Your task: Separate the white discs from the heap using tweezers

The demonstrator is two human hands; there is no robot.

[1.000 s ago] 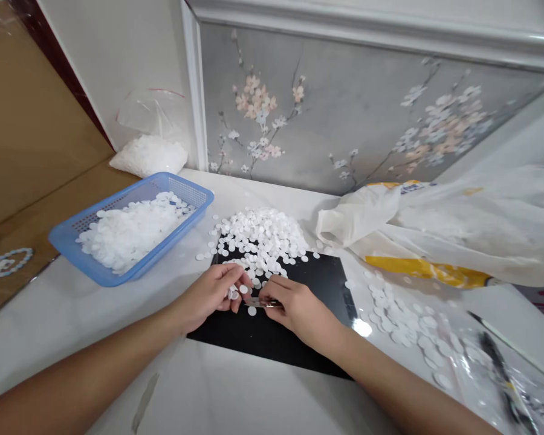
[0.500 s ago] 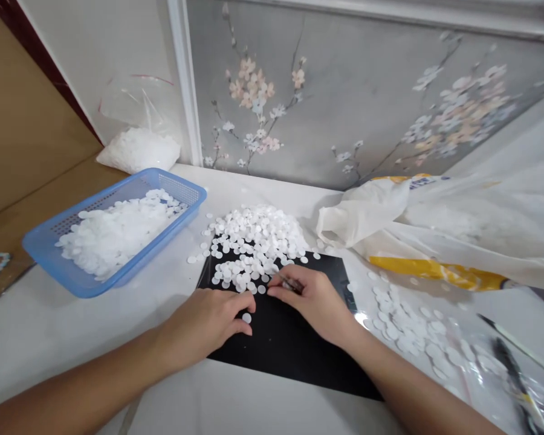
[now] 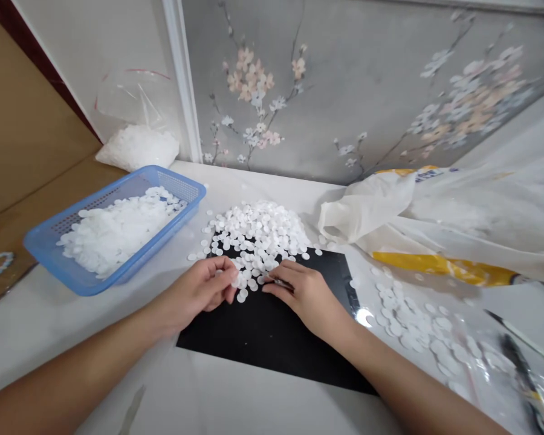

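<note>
A heap of small white round discs [image 3: 267, 226] spreads over the far part of a black sheet [image 3: 272, 344] and past its back edge. My left hand [image 3: 206, 287] is at the heap's near left edge, thumb and forefinger pinched on what looks like a white disc [image 3: 236, 281], mostly covered by the fingertips. Close to its right, my right hand [image 3: 301, 293] is closed around a thin dark metallic tool [image 3: 281, 283]. Most of that tool is hidden by the fingers, so its kind does not show. The right fingertips touch the near edge of the heap.
At left stands a blue plastic basket [image 3: 193, 208] of white discs, with a clear bag [image 3: 138, 148] of white pieces behind it. A white-and-yellow plastic bag [image 3: 367, 211] lies at back right. More discs [image 3: 403, 320] and a black pen-like object [image 3: 517, 359] lie at right.
My left hand has moved up and left and its fingers have closed. The lone disc that lay between them is gone from that spot. The right hand has shifted slightly left.
</note>
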